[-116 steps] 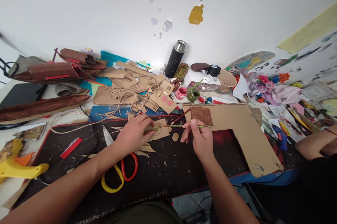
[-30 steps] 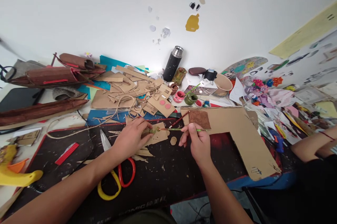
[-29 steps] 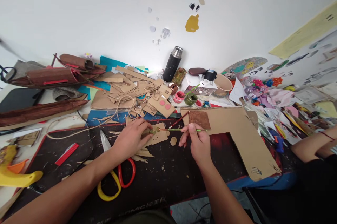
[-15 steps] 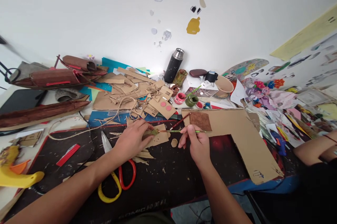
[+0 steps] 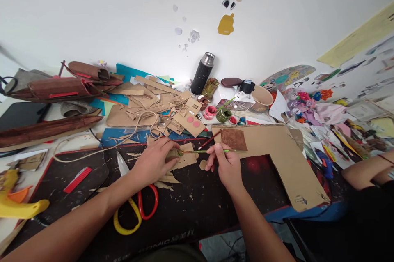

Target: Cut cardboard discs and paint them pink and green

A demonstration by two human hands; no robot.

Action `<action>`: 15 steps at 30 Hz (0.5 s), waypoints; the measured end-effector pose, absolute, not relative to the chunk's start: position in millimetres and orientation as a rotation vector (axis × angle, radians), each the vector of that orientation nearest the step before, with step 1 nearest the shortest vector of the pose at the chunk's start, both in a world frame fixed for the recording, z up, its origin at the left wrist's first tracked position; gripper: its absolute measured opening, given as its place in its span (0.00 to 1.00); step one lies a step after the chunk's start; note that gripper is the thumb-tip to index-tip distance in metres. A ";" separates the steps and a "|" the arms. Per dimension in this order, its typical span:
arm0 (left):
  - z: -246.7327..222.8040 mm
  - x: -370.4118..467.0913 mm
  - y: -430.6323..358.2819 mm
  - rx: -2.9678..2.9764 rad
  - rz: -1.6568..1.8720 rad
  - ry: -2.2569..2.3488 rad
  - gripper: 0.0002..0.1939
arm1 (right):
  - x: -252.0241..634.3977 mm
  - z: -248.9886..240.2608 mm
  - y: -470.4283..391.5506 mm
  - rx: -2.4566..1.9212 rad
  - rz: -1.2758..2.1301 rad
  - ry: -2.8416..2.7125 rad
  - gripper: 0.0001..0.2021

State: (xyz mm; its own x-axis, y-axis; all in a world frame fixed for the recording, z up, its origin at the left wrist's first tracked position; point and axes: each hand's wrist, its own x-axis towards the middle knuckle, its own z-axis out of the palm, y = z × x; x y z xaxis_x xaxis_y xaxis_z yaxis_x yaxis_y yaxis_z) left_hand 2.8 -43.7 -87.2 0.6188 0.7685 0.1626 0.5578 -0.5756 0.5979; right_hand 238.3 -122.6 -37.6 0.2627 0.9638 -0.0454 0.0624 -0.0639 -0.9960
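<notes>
My right hand (image 5: 227, 167) is closed around a thin paintbrush (image 5: 200, 152), which points left. The brush tip touches a small green-painted piece (image 5: 179, 152) between the thumb and fingers of my left hand (image 5: 154, 158). Beneath that piece lies a flat cardboard scrap (image 5: 188, 161); its left part is hidden by my hand. Between the hands, a small cardboard disc (image 5: 202, 164) rests on the dark mat (image 5: 197, 212). A second brush (image 5: 210, 139) leans by a brown-painted cardboard rectangle (image 5: 234, 140). Scissors (image 5: 149, 206) with red and yellow handles lie partly under my left forearm.
Jars of green paint (image 5: 223, 115) and pink paint (image 5: 209, 112) stand behind my hands, near a black flask (image 5: 203, 74). Cardboard scraps (image 5: 147, 104) pile up at back left. An L-shaped cardboard sheet (image 5: 286, 159) lies to the right. Another person's arm (image 5: 366, 169) rests at far right.
My right hand has shifted slightly left with the paintbrush. The green piece looks slightly turned in my left fingers, showing more of its top. The whole view has shifted a little.
</notes>
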 end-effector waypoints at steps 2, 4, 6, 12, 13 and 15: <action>-83.7 3.4 -41.9 2.336 0.525 1.031 0.09 | 238.8 -37.0 -122.4 -1.414 1.013 -1.036 0.26; -80.0 5.4 -40.3 2.333 0.484 1.026 0.10 | 239.3 -35.8 -122.4 -1.419 1.012 -1.043 0.26; -77.3 8.5 -39.2 2.346 0.456 1.038 0.10 | 239.4 -34.5 -122.4 -1.426 1.008 -1.046 0.26; -79.6 14.5 -39.9 2.408 0.483 1.062 0.07 | 238.4 -34.4 -121.7 -1.434 0.996 -1.062 0.27; -80.6 14.6 -40.2 2.409 0.494 1.061 0.07 | 238.9 -35.0 -121.6 -1.438 0.994 -1.067 0.27; -82.1 14.7 -40.5 2.409 0.506 1.063 0.07 | 241.0 -35.9 -121.4 -1.447 0.981 -1.078 0.26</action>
State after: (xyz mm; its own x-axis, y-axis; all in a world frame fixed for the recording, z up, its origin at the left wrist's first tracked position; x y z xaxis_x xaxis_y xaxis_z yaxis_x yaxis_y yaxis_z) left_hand 14.7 -40.5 -82.1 0.6347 0.7590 0.1453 0.5915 -0.5982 0.5406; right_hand 241.0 -121.4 -35.9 0.2627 0.9645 -0.0280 0.1187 -0.0611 -0.9911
